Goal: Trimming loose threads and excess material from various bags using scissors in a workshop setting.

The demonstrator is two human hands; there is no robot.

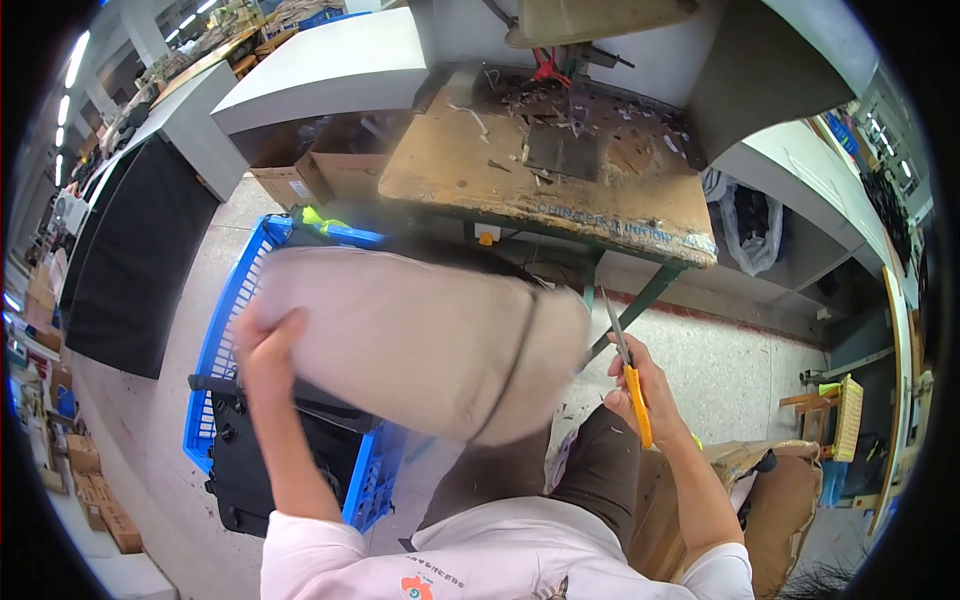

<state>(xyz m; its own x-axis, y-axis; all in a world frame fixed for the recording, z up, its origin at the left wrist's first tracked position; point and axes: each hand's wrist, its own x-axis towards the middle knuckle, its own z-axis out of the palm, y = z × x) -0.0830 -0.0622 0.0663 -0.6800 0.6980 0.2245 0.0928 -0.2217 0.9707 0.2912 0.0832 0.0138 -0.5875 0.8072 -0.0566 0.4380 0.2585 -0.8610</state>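
Observation:
My left hand point(268, 345) grips the left end of a large beige fabric piece point(400, 335), smeared by motion. It looks like a soft bag or bag panel, with a dark line of cord or piping point(515, 365) across its right part. My right hand point(655, 390), off the right end of the fabric, is closed round scissors point(636, 405) with yellow-orange handles. Their blades point up and away from me. Whether the blades are parted is hard to tell. Below my left forearm stands a blue plastic crate point(212, 345), with black bags point(285, 465) in it.
Ahead is a worn wooden worktable point(450, 165) strewn with scraps, with a red-handled tool point(548, 65) at its back. Cardboard boxes point(290, 178) sit under the white shelf at left. Large brown cardboard point(650, 510) lies by my right side. A small stool point(835, 415) stands farther right.

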